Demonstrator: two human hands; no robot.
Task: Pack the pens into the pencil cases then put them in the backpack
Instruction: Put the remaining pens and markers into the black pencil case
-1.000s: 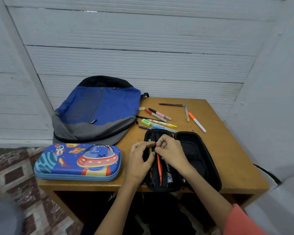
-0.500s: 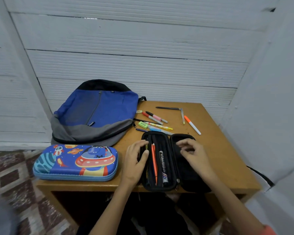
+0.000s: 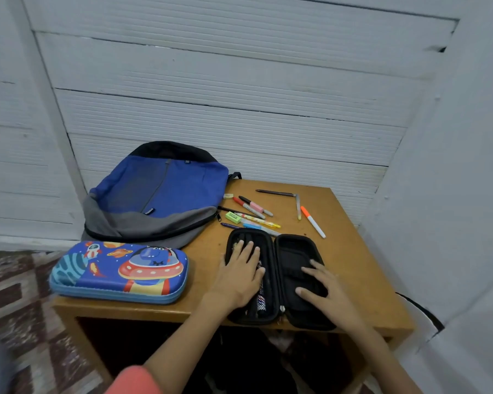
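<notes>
Pens (image 3: 258, 220) still loose lie on the bench (image 3: 353, 268) just behind the open black pencil case (image 3: 277, 263). The right hand (image 3: 325, 288), pinching an orange pen a second ago, now rests flat on the case's right half; the left hand (image 3: 239, 277) presses the filled left half. Both hands' fingers (image 3: 247, 250) are released, grasping nothing; more loading likely follows.

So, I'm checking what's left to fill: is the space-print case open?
No, the space-print case lies closed on the table; the black case is the open one.
</notes>
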